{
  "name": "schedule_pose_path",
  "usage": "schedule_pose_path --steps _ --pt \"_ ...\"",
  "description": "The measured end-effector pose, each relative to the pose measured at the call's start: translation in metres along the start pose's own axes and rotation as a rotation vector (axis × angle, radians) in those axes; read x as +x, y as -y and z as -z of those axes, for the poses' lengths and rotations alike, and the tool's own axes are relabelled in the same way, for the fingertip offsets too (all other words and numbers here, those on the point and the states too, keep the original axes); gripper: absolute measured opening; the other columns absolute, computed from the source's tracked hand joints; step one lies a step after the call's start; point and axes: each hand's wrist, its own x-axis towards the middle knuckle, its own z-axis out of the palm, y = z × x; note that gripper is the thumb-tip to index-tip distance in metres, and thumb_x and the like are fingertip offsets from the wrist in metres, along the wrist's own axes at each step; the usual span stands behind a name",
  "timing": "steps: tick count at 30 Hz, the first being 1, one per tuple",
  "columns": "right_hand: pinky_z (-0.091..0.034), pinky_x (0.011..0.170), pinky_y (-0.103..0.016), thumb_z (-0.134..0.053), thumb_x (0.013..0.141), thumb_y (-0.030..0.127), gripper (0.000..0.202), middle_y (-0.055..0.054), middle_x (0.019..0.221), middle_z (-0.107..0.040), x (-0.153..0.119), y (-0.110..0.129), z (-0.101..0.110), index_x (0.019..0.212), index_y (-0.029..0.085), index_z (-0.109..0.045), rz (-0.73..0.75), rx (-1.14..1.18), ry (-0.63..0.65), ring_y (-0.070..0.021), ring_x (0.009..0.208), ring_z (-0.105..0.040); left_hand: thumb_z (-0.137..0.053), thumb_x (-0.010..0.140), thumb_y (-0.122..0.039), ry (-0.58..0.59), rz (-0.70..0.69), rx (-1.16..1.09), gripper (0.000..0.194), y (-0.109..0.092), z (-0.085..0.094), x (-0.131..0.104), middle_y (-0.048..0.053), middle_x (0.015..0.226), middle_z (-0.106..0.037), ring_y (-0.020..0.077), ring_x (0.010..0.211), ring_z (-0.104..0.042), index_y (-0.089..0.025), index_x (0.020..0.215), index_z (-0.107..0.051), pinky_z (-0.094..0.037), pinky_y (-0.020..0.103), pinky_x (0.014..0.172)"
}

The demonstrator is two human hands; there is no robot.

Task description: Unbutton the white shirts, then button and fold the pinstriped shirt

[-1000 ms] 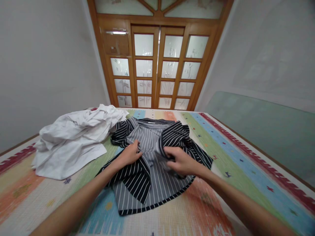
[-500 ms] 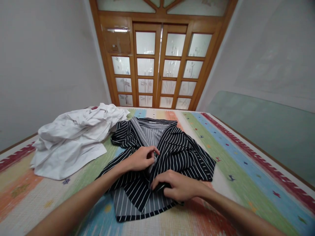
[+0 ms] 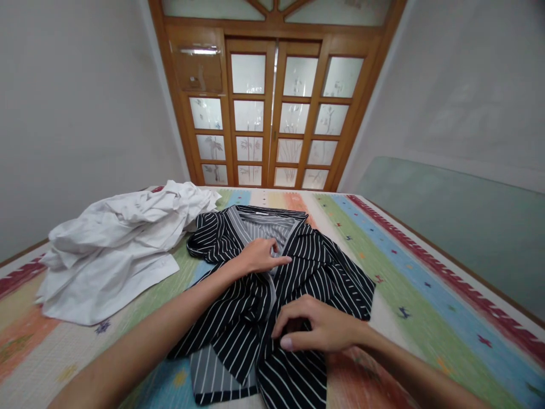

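A black short-sleeved shirt with white stripes (image 3: pixel 340 272) was spread, rumpled, across the middle of a multicoloured patterned bed covering (image 3: pixel 409 272). By its neckline the left hand (image 3: pixel 266 255) was held, thumb apart from curled fingers; over its lower front the right hand (image 3: pixel 313 325) was similarly held. Crumpled white cloth (image 3: pixel 123 244) was heaped toward the covering's far left corner.

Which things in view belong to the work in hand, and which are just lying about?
In the work:
- striped shirt, under both hands
- left hand, at its front opening
- right hand, over its lower front

Lying about or background:
- crumpled white cloth, untouched to the left
- patterned cover, beneath the shirt
- wooden doors, behind
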Motion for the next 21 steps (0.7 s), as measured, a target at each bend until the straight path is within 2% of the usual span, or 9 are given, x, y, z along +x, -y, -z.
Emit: schedule_pose_path --steps 2,4,6,8,11,14,18,21 --pt "-0.046 0.069 -0.024 -0.055 0.088 0.040 0.027 -0.001 0.079 -0.069 -0.008 -0.004 0.011 0.088 0.017 -0.070 -0.051 -0.101 -0.203 -0.0121 0.070 -0.060 -0.055 0.077 -0.062 -0.023 0.032 0.096 0.046 0.000 -0.012 0.006 0.007 0.072 -0.066 0.0239 0.071 -0.062 -0.016 0.078 -0.064 -0.042 0.032 0.068" --pt "-0.046 0.068 -0.026 -0.051 0.090 0.039 0.028 -0.002 0.075 -0.067 -0.020 -0.014 0.026 0.082 0.018 -0.068 -0.140 -0.249 -0.444 -0.0135 0.069 -0.060 -0.057 0.078 -0.051 -0.031 0.045 0.173 0.036 0.000 -0.025 0.007 0.008 0.071 -0.066 0.0253 0.072 -0.063 -0.016 0.069 -0.061 -0.042 0.035 0.073" --pt "-0.047 0.073 -0.030 -0.049 0.090 0.036 0.024 -0.004 0.084 -0.068 -0.036 -0.033 0.042 0.085 0.019 -0.065 -0.229 -0.417 -0.660 -0.0165 0.076 -0.061 -0.056 0.079 -0.040 -0.041 0.041 0.194 0.026 0.000 -0.039 0.005 0.007 0.071 -0.066 0.0250 0.072 -0.063 -0.017 0.068 -0.059 -0.041 0.037 0.076" --pt "-0.047 0.082 -0.036 -0.050 0.086 0.034 0.020 -0.007 0.097 -0.067 -0.054 -0.058 0.056 0.093 0.020 -0.064 -0.318 -0.585 -0.809 -0.0215 0.090 -0.061 -0.052 0.081 -0.033 -0.077 0.035 0.176 0.020 0.001 -0.050 0.002 0.007 0.073 -0.067 0.0240 0.073 -0.063 -0.017 0.071 -0.058 -0.040 0.037 0.077" --pt "-0.039 0.098 -0.045 -0.054 0.079 0.036 0.030 -0.010 0.112 -0.065 -0.077 -0.100 0.070 0.103 0.020 -0.061 -0.423 -0.729 -0.876 -0.0284 0.108 -0.056 -0.045 0.085 -0.024 -0.135 0.027 0.131 0.017 0.008 -0.059 -0.001 0.007 0.075 -0.066 0.0228 0.075 -0.063 -0.017 0.073 -0.056 -0.038 0.037 0.078" --pt "-0.040 0.097 -0.045 -0.048 0.081 0.040 0.031 -0.011 0.109 -0.066 -0.091 -0.134 0.076 0.101 0.020 -0.061 -0.519 -0.748 -0.912 -0.0284 0.106 -0.056 -0.042 0.086 -0.020 -0.163 0.044 0.086 0.018 0.019 -0.058 0.001 0.007 0.076 -0.066 0.0223 0.076 -0.062 -0.018 0.073 -0.055 -0.037 0.035 0.076" --pt "-0.044 0.086 -0.042 -0.044 0.082 0.037 0.025 -0.011 0.090 -0.068 -0.098 -0.156 0.088 0.083 0.020 -0.062 -0.672 -0.895 -0.959 -0.0280 0.091 -0.057 -0.041 0.088 -0.019 -0.220 0.101 0.077 0.019 0.032 -0.051 0.003 0.008 0.080 -0.067 0.0214 0.078 -0.062 -0.017 0.075 -0.055 -0.037 0.034 0.077" --pt "-0.043 0.081 -0.039 -0.043 0.082 0.032 0.024 -0.013 0.088 -0.067 -0.103 -0.162 0.106 0.084 0.017 -0.063 -0.822 -1.048 -0.919 -0.0283 0.088 -0.056 -0.040 0.089 -0.019 -0.272 0.143 0.081 0.020 0.038 -0.048 0.002 0.007 0.081 -0.067 0.0211 0.079 -0.062 -0.017 0.075 -0.054 -0.036 0.035 0.078"
